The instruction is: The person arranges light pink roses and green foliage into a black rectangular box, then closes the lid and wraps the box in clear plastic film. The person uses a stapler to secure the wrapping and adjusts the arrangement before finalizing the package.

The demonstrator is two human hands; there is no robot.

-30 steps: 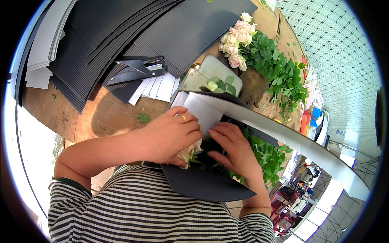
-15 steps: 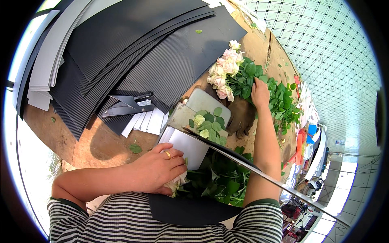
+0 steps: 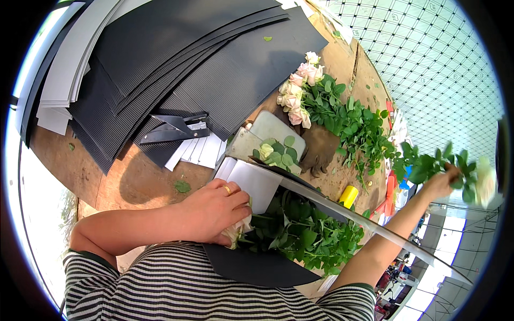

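My left hand (image 3: pixel 217 211), with a ring on one finger, curls over pale rose heads (image 3: pixel 236 231) close to my body. They belong to a rose bunch lying on a black corrugated sheet (image 3: pixel 259 266), its leafy stems (image 3: pixel 308 230) pointing right. A white sheet (image 3: pixel 258 187) stands beside my fingers. Out at the far right, my right hand (image 3: pixel 441 184) grips a single rose (image 3: pixel 485 183) by its leafy stem; its pale head is blurred. More pink-white roses (image 3: pixel 294 96) lie on the table with their leaves to the right.
Large black corrugated sheets (image 3: pixel 176 64) and white sheets (image 3: pixel 69 69) are stacked at the far left. A black stapler (image 3: pixel 174 130) rests near white strips (image 3: pixel 197 152). A long metal-edged bar (image 3: pixel 396 242) crosses in front of me. A yellow cylinder (image 3: pixel 349 196) stands past it.
My right hand has left the roses on the table and swung to the far right with one rose. The yellow cylinder has come into sight. My left hand stays on the rose bunch.
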